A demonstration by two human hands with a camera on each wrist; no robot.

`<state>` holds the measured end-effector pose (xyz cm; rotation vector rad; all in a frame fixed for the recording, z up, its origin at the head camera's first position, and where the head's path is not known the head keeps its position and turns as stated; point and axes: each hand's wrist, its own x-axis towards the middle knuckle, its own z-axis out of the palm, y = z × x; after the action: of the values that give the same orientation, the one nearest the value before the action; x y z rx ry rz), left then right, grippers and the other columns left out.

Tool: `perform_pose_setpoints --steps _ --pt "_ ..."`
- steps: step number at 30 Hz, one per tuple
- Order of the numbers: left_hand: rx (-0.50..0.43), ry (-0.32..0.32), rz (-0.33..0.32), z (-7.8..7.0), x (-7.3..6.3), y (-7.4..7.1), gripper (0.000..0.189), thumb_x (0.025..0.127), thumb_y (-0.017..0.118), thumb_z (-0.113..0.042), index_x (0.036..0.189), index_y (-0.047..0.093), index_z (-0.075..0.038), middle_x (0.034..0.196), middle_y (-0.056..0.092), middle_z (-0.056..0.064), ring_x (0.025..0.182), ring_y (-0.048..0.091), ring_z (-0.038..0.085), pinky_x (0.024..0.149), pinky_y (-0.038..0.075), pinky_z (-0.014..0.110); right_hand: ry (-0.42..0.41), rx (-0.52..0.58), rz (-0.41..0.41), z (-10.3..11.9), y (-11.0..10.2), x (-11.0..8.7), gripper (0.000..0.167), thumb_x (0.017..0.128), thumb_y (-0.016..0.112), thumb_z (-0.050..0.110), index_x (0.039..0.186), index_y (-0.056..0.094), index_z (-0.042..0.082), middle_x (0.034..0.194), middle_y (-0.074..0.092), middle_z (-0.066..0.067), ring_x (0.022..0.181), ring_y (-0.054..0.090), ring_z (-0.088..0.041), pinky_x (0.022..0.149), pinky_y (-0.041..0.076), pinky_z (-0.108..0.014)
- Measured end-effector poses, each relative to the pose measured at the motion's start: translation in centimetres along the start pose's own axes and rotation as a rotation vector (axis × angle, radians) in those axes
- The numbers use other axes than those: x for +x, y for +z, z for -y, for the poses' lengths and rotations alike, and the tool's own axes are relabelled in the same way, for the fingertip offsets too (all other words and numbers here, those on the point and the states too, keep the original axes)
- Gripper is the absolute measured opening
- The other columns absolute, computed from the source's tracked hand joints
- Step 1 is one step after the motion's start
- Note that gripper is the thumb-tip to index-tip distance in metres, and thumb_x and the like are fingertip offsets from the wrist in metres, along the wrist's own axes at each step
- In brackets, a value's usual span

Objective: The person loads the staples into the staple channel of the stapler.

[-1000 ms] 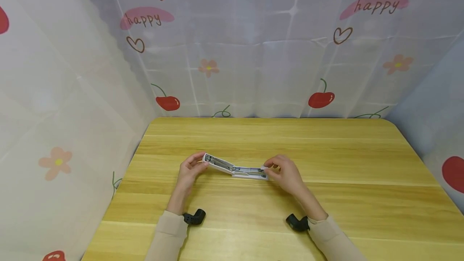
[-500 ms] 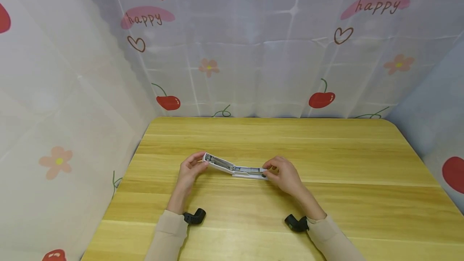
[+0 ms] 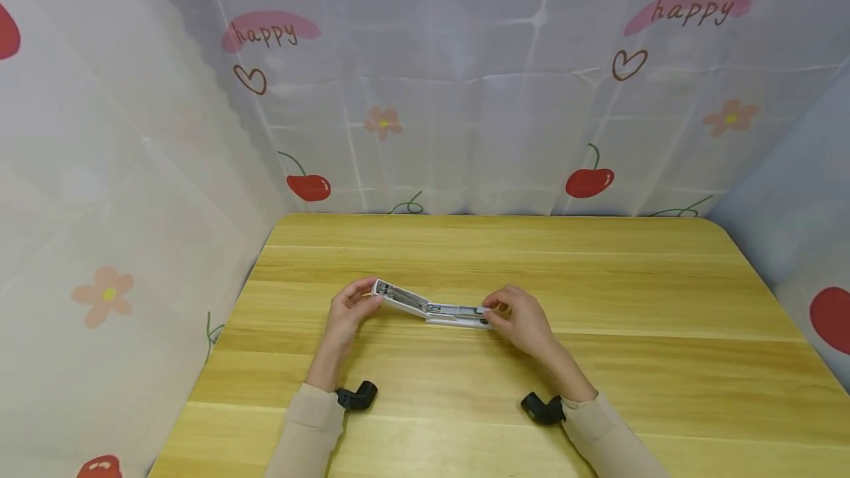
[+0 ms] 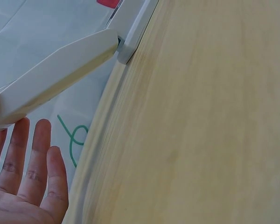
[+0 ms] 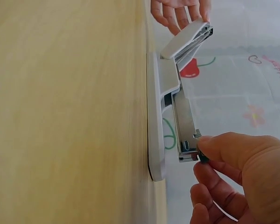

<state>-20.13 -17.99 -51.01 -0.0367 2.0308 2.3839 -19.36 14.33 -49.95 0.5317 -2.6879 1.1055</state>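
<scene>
A white stapler (image 3: 454, 323) stands on the table with its top arm swung far back to the left, its metal channel exposed. My left hand (image 3: 345, 313) holds the free end of the raised top arm (image 4: 56, 70) between thumb and fingers; the other fingers stretch out below it. At the opposite end my right hand (image 3: 526, 324) pinches a small dark piece (image 5: 203, 157) between thumb and index finger, right at the tip of the metal staple magazine (image 5: 185, 126). Most of that piece is hidden by the fingertips, so its kind is unclear. The stapler's base (image 5: 155, 140) lies flat.
The wooden table (image 3: 425, 404) extends around the stapler on all sides. A printed curtain (image 3: 451, 94) hangs behind its far edge and along the left. Each wrist carries a black camera mount, the left mount (image 3: 358, 396) and the right mount (image 3: 543, 409).
My right hand shifted slightly left over the magazine's end about half a second ago, then barely moved. The left hand and the stapler stay in place.
</scene>
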Motion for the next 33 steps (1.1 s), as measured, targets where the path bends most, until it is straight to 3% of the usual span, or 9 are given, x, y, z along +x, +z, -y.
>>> perform_pose_setpoints --steps 33 --pt "-0.007 -0.007 0.011 -0.12 0.0 0.11 0.042 0.09 0.064 0.004 0.13 0.052 0.01 0.103 0.065 -0.006 0.094 0.063 0.011 0.079 0.055 0.024 0.0 -0.024 0.021 -0.19 0.62 -0.05 0.012 0.082 0.079 0.017 0.093 0.076 0.013 0.085 0.064 0.004 0.077 0.058 -0.012 0.068 0.051 -0.029"
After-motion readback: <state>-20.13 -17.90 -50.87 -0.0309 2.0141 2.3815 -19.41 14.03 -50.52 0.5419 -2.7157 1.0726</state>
